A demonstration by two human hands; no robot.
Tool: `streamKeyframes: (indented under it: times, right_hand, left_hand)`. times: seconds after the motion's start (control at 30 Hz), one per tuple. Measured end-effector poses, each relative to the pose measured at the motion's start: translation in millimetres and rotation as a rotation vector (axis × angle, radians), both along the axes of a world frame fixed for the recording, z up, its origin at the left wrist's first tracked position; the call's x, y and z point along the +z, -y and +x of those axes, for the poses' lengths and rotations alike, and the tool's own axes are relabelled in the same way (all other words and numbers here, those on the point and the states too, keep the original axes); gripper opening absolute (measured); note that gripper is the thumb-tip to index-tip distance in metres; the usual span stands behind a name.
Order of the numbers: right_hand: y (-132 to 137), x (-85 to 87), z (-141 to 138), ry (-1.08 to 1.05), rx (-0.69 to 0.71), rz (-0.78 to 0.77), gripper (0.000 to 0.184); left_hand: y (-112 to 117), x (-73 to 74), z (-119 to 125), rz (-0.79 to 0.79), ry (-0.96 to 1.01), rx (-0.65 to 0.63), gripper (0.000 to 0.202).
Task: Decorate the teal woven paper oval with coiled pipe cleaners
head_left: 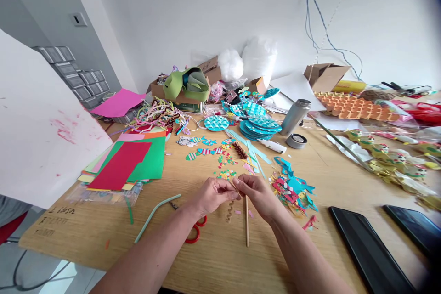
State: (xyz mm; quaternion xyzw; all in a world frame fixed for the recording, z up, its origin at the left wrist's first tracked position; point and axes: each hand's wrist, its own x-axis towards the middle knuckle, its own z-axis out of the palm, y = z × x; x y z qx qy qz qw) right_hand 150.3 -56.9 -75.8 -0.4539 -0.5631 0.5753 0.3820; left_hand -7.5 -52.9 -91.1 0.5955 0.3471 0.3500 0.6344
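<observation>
Wavy tan strip (229, 212), thin and curled along its length, shows just below my fingertips near the front middle of the light wooden table (213, 266); whether it hangs or lies there I can't tell. Off to my left leans a large white board (41, 119) with pinkish smears, beside a stack of coloured paper topped by a red sheet (120, 165) lying across a green one (155, 161). Nearer me lies a pale green bent strip (155, 213), then red-handled scissors (193, 235), partly hidden by my left forearm. My left hand (212, 194) has thumb and fingers pinched together, right up against my right hand (257, 194), which pinches too; both close on a small brownish bit (237, 189), mostly covered by my fingers. Past my hands lie striped paper fish (206, 151) and a dark brown fuzzy bundle (240, 150). Straight below my right fingers runs a slim round wooden stick (247, 227), its upper end hidden by them. Further right come a pile of blue and red paper scraps (292, 188) and a black phone (365, 243).
</observation>
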Motion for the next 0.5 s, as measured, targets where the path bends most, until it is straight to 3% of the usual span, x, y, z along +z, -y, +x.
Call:
streamKeyframes:
  times: [0.17,0.33,0.5]
  right_hand:
    - [-2,-5.8,-3,-0.089,-0.027,-0.042,0.046]
    - [-2,-4.5,-1,-0.080,-0.124,0.024,0.047]
    - [0,-4.6,-6,0.024,0.040,0.008,0.037]
  left_hand:
    - [0,1.9,2,-0.012,0.043,0.045,0.023]
    - [-5,2.8,0,-0.092,0.220,0.243,0.025]
    - [-10,1.9,-2,-0.169,0.379,0.339,0.024]
